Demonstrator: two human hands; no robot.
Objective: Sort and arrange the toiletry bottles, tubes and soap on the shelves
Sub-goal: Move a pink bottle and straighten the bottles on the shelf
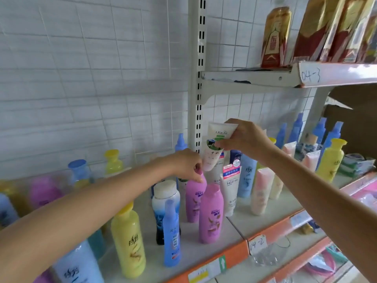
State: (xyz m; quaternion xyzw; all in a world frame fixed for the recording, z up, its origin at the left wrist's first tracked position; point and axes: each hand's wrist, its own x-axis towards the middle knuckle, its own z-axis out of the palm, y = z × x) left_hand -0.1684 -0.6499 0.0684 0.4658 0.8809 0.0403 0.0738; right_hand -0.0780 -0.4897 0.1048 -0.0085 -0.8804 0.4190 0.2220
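Toiletry bottles crowd the shelf [263, 223] in front of you, standing upright from its left end to its right, with an orange strip [226, 256] running along the front edge. Your right hand [244, 137] is raised above the middle of the shelf, close to the slotted upright post [199, 78] at the back; its fingers are pinched on a white tube [219, 132] with a green band, held tilted in the air with the crimped end up. Just below and left of it hangs a second white tube [212, 158], overlapped by the first; you cannot tell which hand, if either, bears it. Your left hand [186, 165] reaches in from the left, fingers curled down onto the cap of the rear pink bottle [194, 199], thumb and fingertips closed on its top. A second pink bottle [211, 215] stands just in front of and right of that one, nearer the front edge. Left of the pair stand a white-capped bottle [165, 199], a slim blue bottle [171, 233] and a yellow bottle [128, 242], the last two near the front edge. Right of the pink pair stands a white Facial tube [230, 190], cap down, then a pale blue bottle [246, 176] and a peach bottle [261, 193]. Toward the right end stand a tall yellow bottle [330, 160] and several blue spray bottles [295, 127] along the back. On the upper shelf [265, 77] stand red and gold packets [275, 37].
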